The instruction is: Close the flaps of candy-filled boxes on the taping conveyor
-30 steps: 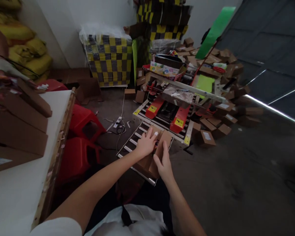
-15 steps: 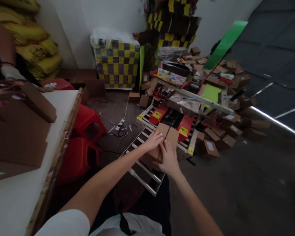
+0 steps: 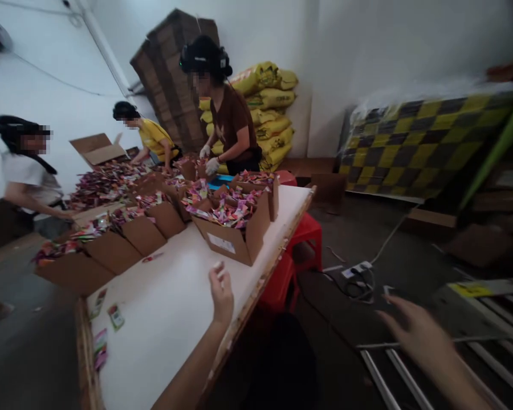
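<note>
My left hand [image 3: 221, 291] hovers over the white tabletop [image 3: 166, 307], its fingers loosely bent with nothing in them. Just beyond it stands an open cardboard box [image 3: 228, 242] filled with small colourful packets and bearing a white label. On the right, my right hand [image 3: 421, 327] is held above the roller conveyor [image 3: 389, 370], thumb and fingers apart, holding nothing. More open boxes [image 3: 123, 245] of packets line the table's left side. A few loose packets [image 3: 115, 316] lie near its left edge.
Co-workers [image 3: 235, 125] stand around the table's far end, by a heap of packets [image 3: 106, 182]. Red stools [image 3: 305, 242] sit beside the table's right edge. A power strip [image 3: 357, 269] with cables lies on the floor. Yellow sacks [image 3: 273, 114] and a wrapped checkered stack [image 3: 419, 148] stand behind.
The view has swung left from the conveyor to the packing table. Both hands have let go of the closed cardboard box, which is out of view now. My left hand has moved over the table.
</note>
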`<action>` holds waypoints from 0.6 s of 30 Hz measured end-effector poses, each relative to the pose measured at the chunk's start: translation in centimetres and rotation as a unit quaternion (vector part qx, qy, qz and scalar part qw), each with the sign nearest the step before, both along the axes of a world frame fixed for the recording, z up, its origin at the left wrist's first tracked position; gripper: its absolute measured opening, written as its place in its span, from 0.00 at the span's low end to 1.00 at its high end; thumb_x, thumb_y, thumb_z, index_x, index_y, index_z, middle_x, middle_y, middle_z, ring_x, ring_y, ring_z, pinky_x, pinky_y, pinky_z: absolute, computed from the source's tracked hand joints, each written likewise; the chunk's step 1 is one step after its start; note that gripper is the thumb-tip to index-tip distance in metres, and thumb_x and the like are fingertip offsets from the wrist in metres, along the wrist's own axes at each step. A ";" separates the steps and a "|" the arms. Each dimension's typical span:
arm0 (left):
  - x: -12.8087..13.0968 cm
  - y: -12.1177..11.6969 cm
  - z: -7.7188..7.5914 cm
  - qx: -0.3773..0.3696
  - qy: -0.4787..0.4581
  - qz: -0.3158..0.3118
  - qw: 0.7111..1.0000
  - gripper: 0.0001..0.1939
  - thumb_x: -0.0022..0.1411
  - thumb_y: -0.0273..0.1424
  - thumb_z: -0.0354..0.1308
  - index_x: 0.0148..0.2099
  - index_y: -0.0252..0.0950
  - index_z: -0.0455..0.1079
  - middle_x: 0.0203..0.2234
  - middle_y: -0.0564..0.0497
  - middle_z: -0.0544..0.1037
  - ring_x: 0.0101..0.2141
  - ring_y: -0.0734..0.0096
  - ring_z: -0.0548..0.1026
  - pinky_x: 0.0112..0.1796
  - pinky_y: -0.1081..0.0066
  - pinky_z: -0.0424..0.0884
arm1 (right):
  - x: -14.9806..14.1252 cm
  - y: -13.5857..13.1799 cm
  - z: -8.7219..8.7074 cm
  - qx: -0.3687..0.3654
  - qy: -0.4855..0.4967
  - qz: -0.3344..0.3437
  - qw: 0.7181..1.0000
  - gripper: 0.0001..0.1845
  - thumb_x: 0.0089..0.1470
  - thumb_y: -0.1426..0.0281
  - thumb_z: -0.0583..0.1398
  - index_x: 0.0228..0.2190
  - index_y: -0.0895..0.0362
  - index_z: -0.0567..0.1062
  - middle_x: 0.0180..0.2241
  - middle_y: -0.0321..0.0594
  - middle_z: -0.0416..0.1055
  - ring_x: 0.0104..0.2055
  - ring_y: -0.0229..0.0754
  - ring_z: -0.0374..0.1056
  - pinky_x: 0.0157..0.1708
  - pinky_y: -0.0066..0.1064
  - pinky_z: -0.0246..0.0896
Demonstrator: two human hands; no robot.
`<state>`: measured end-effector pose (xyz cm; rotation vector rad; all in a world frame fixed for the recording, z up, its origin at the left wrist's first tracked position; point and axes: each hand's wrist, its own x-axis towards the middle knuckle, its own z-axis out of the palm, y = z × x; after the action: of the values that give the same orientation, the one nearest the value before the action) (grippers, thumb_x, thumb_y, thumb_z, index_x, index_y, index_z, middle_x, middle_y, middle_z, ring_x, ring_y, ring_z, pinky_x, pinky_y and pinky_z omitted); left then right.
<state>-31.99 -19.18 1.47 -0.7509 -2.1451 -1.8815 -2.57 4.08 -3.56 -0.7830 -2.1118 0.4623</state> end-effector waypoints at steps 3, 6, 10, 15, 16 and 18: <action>-6.0 -2.5 0.5 0.041 -0.020 0.109 0.993 0.15 0.63 0.38 0.44 0.50 0.37 0.56 0.50 0.40 0.65 0.52 0.62 0.65 0.53 0.58 0.64 | -11.6 -4.5 3.2 -0.032 0.028 0.117 0.992 0.19 0.54 0.56 0.53 0.39 0.54 0.74 0.38 0.47 0.74 0.41 0.51 0.71 0.40 0.43 0.68; -8.1 -4.8 -0.6 0.025 -0.061 0.125 0.990 0.14 0.62 0.37 0.44 0.48 0.38 0.55 0.49 0.42 0.65 0.50 0.62 0.66 0.52 0.57 0.65 | -22.5 -8.2 9.3 -0.011 0.051 0.163 0.985 0.21 0.53 0.61 0.57 0.47 0.56 0.70 0.42 0.47 0.70 0.43 0.49 0.68 0.43 0.40 0.65; -8.3 -7.5 -2.9 -0.015 -0.176 0.100 0.979 0.13 0.58 0.33 0.47 0.47 0.40 0.55 0.50 0.40 0.64 0.49 0.60 0.67 0.52 0.58 0.64 | -30.0 -10.0 13.8 0.073 0.002 0.111 0.991 0.19 0.51 0.62 0.60 0.44 0.58 0.73 0.36 0.50 0.68 0.38 0.53 0.65 0.38 0.41 0.60; -11.2 -9.4 -3.5 -0.005 -0.290 0.097 0.952 0.08 0.56 0.35 0.53 0.40 0.41 0.61 0.44 0.43 0.68 0.49 0.58 0.69 0.47 0.62 0.67 | -31.7 -6.6 11.1 0.134 0.010 0.194 0.972 0.16 0.54 0.57 0.52 0.25 0.53 0.74 0.30 0.48 0.72 0.30 0.52 0.63 0.32 0.42 0.57; -12.1 -9.7 -3.4 -0.001 -0.308 0.097 0.946 0.07 0.57 0.37 0.52 0.38 0.41 0.61 0.42 0.44 0.69 0.49 0.58 0.69 0.46 0.62 0.67 | -31.2 -5.7 10.3 0.123 0.029 0.224 0.966 0.19 0.53 0.54 0.51 0.24 0.51 0.73 0.29 0.48 0.72 0.29 0.52 0.63 0.31 0.43 0.57; -13.8 -9.8 -3.2 0.006 -0.349 0.085 0.933 0.09 0.60 0.41 0.50 0.36 0.40 0.60 0.37 0.47 0.68 0.47 0.58 0.70 0.47 0.60 0.67 | -29.3 -4.0 9.2 0.073 0.056 0.272 0.958 0.23 0.51 0.46 0.52 0.22 0.49 0.73 0.27 0.48 0.71 0.29 0.52 0.65 0.31 0.43 0.58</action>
<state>-45.75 -29.02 -1.68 0.1601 -2.4540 -2.2857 -31.84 0.10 5.63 -0.0745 -2.2099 0.6120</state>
